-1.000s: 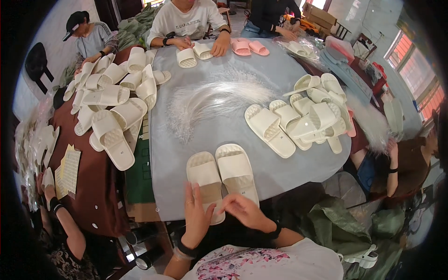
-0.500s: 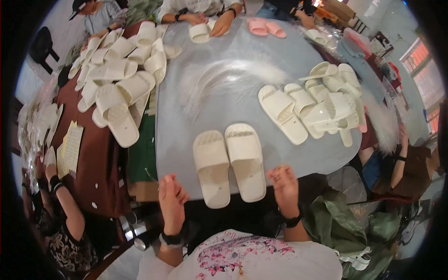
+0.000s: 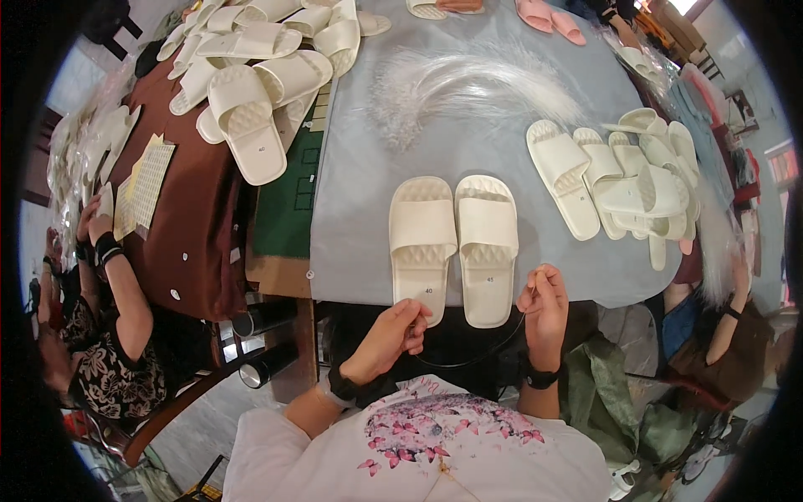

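Observation:
A pair of cream slide slippers (image 3: 422, 251) lies side by side at the near edge of the grey table, toes pointing away from me. My left hand (image 3: 386, 336) is closed in a pinch beside the heel of the left slipper. My right hand (image 3: 545, 311), also pinched, is raised just right of the right slipper's heel. Between the hands a thin, flexible strand (image 3: 460, 366) sags in a curve below the heels, an end in each hand. Farther back on the table lies a bundle of fine, clear-white strands (image 3: 468, 79).
Cream slippers are heaped at the far left (image 3: 268, 42) and on the right (image 3: 640, 188). Pink slippers (image 3: 552, 18) lie at the far side. Yellowish printed sheets (image 3: 144, 188) rest on the brown cloth (image 3: 196, 226). Co-workers' arms (image 3: 121, 268) show at left, right and far side.
The view has shifted, so the table appears higher and farther right. My left hand has moved right, to the left slipper's heel. The strand now shows as a loop between my hands.

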The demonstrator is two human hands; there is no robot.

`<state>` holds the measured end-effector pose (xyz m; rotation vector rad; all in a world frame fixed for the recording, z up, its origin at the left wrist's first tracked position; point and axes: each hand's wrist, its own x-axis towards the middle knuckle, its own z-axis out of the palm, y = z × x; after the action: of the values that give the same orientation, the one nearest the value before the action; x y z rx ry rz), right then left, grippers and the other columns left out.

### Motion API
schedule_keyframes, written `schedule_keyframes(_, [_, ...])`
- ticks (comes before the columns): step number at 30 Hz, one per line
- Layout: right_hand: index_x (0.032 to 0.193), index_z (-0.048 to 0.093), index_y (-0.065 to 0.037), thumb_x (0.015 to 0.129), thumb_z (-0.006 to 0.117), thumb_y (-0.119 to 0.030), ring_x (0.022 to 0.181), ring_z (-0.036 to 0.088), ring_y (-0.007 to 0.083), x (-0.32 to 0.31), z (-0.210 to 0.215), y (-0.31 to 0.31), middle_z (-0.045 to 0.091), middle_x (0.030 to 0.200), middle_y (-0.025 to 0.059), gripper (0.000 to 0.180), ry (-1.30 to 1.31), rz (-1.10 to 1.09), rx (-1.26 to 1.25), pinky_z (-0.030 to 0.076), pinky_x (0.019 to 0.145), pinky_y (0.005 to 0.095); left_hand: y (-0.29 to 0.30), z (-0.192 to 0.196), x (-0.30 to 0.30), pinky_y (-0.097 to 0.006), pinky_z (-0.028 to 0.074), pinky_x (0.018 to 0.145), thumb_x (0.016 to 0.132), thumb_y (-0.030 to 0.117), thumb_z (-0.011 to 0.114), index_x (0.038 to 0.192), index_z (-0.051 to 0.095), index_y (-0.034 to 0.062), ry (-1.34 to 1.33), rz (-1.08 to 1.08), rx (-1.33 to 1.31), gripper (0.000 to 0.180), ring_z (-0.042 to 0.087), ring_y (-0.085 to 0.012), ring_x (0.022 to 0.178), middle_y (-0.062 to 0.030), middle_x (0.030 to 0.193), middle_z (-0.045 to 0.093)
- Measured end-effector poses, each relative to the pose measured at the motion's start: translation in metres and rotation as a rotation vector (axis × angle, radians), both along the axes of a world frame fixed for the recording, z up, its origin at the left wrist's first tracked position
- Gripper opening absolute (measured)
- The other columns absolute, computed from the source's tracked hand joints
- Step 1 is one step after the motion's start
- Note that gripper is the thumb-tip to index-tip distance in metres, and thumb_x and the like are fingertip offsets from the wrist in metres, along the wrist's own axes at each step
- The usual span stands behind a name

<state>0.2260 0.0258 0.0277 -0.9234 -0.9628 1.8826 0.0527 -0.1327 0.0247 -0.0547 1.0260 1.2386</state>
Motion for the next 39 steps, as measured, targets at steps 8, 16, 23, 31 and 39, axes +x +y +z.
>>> schedule_keyframes(8, [0.097, 0.053, -0.004, 0.089, 0.049, -0.014, 0.057, 0.047, 0.0067, -0.061, 0.053, 0.033, 0.052, 0.075, 0.0004, 0.013, -0.254, 0.324, 0.375, 0.036, 0.050, 0.0204, 0.057, -0.011, -0.030, -0.020, 0.023, 0.041, 0.096, 0.027, 0.035, 0.102, 0.049, 0.0067, -0.016, 0.183, 0.115, 0.025, 0.026, -0.0055, 0.043, 0.0035, 0.067, 0.045])
schedule_keyframes(16, [0.099, 0.054, -0.001, 0.087, 0.052, -0.024, 0.051, 0.048, 0.0096, -0.139, 0.023, 0.089, 0.056, 0.078, 0.0033, 0.026, -0.653, 0.966, 0.623, 0.040, 0.049, 0.0227, 0.083, -0.021, -0.014, -0.022, 0.021, 0.037, 0.086, 0.012, 0.048, 0.075, 0.055, 0.0040, 0.386, 0.330, 0.117, 0.016, 0.029, -0.0043, 0.040, 0.0029, 0.052, 0.040])
schedule_keyframes(23, [0.099, 0.054, 0.001, 0.086, 0.051, -0.023, 0.050, 0.046, 0.0078, -0.175, 0.018, 0.098, 0.053, 0.071, 0.0029, 0.027, -0.686, 1.349, 0.380, 0.036, 0.044, 0.0228, 0.085, -0.030, -0.017, -0.022, 0.023, 0.036, 0.088, 0.011, 0.044, 0.079, 0.054, 0.0031, 0.268, 0.393, 0.190, 0.016, 0.033, -0.0065, 0.042, -0.0029, 0.065, 0.054])
schedule_keyframes(31, [0.097, 0.053, -0.002, 0.086, 0.050, -0.022, 0.053, 0.054, 0.0098, -0.170, 0.011, 0.101, 0.056, 0.074, 0.0040, 0.023, -0.738, 1.107, 0.325, 0.038, 0.042, 0.0213, 0.088, -0.042, -0.022, -0.024, 0.031, 0.046, 0.090, 0.011, 0.037, 0.086, 0.051, 0.0027, 0.206, 0.411, 0.248, 0.016, 0.036, -0.0100, 0.047, -0.0040, 0.067, 0.051])
schedule_keyframes(39, [0.098, 0.052, -0.002, 0.086, 0.052, -0.023, 0.056, 0.054, 0.0092, -0.171, 0.008, 0.099, 0.056, 0.077, 0.0044, 0.025, -0.671, 1.189, 0.245, 0.039, 0.046, 0.0202, 0.088, -0.036, -0.023, -0.025, 0.031, 0.046, 0.089, 0.010, 0.039, 0.084, 0.053, 0.0015, 0.145, 0.425, 0.215, 0.017, 0.038, -0.0104, 0.048, -0.0049, 0.066, 0.052])
